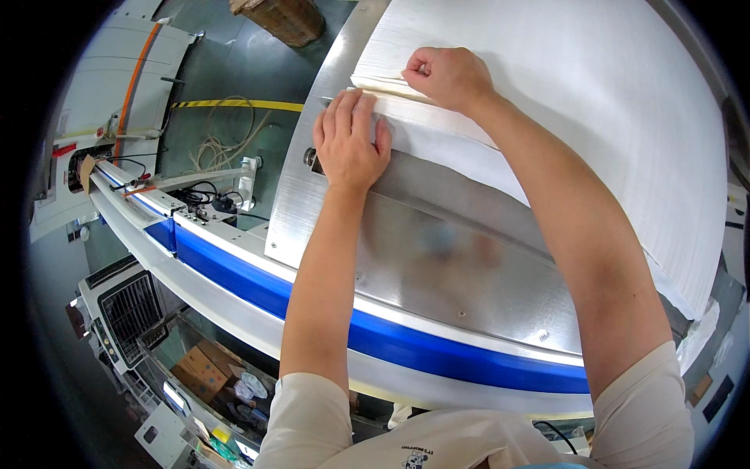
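Hand Position at the White Sheet Stack

Head view: The stack of white sheets [578, 86] lies on the metal tabletop [445, 270], covering its far and right portions. The left end of the stack is near the tabletop's left edge. A bare metal strip extends between the stack and the tabletop's near edge, where a blue rail [242, 275] runs alongside.

The left hand [348, 144] is spread flat. Its fingers point away from the person, with the fingertips on the stack's near-left corner and the palm over the metal, toward the tabletop's left edge.

The right hand [451, 78] is drawn in narrow, fingers curled and thumb against the forefinger. It is over the top of the stack, close to the stack's left end and farther from the tabletop's near edge than the left hand. Whether a sheet is between its fingertips cannot be determined.
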The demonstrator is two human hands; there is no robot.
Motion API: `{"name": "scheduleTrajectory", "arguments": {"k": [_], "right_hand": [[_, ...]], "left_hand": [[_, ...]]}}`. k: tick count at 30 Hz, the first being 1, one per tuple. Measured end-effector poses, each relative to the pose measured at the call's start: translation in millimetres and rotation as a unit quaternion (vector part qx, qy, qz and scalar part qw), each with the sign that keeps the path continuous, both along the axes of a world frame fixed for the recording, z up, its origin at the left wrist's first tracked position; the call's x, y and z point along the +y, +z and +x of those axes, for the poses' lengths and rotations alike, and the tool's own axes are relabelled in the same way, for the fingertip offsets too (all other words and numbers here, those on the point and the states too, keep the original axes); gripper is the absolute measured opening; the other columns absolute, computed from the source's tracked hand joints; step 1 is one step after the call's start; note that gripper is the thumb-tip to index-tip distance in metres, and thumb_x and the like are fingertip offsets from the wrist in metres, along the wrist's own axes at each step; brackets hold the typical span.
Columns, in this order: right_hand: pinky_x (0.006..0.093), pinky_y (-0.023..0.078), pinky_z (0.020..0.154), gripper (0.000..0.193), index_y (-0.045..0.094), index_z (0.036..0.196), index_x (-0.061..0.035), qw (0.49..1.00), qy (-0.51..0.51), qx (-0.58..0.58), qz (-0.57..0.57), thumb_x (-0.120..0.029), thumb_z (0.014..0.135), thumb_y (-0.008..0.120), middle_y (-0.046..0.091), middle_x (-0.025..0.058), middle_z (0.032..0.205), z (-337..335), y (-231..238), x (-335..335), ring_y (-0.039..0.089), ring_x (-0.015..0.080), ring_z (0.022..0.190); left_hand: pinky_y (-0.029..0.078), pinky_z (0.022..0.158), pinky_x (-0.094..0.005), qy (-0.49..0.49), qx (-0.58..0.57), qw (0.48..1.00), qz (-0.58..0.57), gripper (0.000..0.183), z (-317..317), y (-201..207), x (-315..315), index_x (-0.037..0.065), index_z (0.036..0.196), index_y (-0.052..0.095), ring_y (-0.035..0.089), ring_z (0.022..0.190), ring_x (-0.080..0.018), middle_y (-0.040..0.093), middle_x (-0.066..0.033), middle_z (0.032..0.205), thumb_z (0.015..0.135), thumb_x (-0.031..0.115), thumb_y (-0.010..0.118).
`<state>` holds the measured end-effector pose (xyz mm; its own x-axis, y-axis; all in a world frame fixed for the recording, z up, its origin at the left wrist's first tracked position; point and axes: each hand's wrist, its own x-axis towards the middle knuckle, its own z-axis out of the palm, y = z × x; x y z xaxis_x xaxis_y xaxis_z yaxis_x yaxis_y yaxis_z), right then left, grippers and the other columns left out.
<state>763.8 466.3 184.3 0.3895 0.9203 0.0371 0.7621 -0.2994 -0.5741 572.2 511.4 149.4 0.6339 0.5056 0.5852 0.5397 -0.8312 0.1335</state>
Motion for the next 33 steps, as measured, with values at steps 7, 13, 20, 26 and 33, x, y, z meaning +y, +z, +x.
{"name": "scheduleTrajectory", "arguments": {"k": [7, 13, 20, 26, 33], "right_hand": [[0.0377, 0.05, 0.068, 0.018, 0.066, 0.081, -0.0169, 1.0, 0.006, 0.02, 0.019, -0.032, 0.077, 0.057, 0.067, 0.0027, 0.077, 3, -1, -7, 0.063, 0.0247, 0.073], [0.0374, 0.05, 0.069, 0.016, 0.066, 0.081, -0.0163, 0.999, -0.002, 0.03, 0.017, -0.03, 0.078, 0.057, 0.066, 0.0029, 0.078, -2, 5, -9, 0.063, 0.0247, 0.075], [0.0341, 0.049, 0.066, 0.022, 0.066, 0.087, -0.0124, 0.999, 0.006, 0.027, 0.016, -0.032, 0.079, 0.06, 0.067, 0.0041, 0.078, -4, 4, -10, 0.063, 0.0218, 0.071], [0.042, 0.049, 0.064, 0.022, 0.064, 0.079, -0.0129, 0.995, 0.041, 0.023, 0.083, -0.03, 0.083, 0.051, 0.065, 0.0093, 0.076, -21, 21, -69, 0.062, 0.0305, 0.071], [0.0437, 0.048, 0.065, 0.046, 0.065, 0.079, -0.0065, 0.971, -0.161, -0.081, -0.156, -0.042, 0.093, 0.039, 0.063, 0.0144, 0.073, 31, 23, -290, 0.06, 0.0338, 0.069]], "left_hand": [[0.034, 0.094, -0.0402, -0.092, 0.05, 0.995, 0.002, 0.033, -12, 14, 10, 0.012, 0.101, 0.056, 0.052, 0.107, -0.0244, 0.055, -0.0057, 0.114, 0.071, 0.022, 0.064], [0.037, 0.089, -0.0407, -0.087, 0.086, 0.992, -0.031, 0.034, -9, 30, 11, 0.011, 0.1, 0.057, 0.056, 0.093, -0.024, 0.057, -0.0061, 0.104, 0.068, 0.02, 0.064], [0.036, 0.091, -0.0406, -0.086, 0.115, 0.99, -0.015, 0.031, -10, 31, 6, 0.014, 0.1, 0.059, 0.054, 0.095, -0.024, 0.056, -0.005, 0.102, 0.069, 0.021, 0.061], [0.037, 0.093, -0.0425, -0.162, 0.172, 0.972, -0.018, 0.03, -15, 41, 11, 0.011, 0.097, 0.059, 0.054, 0.1, -0.026, 0.058, -0.007, 0.106, 0.068, 0.019, 0.062], [0.036, 0.095, -0.0432, -0.103, 0.493, 0.862, -0.059, 0.05, 16, 94, -3, 0.014, 0.119, 0.046, 0.054, 0.108, -0.0241, 0.054, -0.0089, 0.12, 0.072, 0.014, 0.064]]}}
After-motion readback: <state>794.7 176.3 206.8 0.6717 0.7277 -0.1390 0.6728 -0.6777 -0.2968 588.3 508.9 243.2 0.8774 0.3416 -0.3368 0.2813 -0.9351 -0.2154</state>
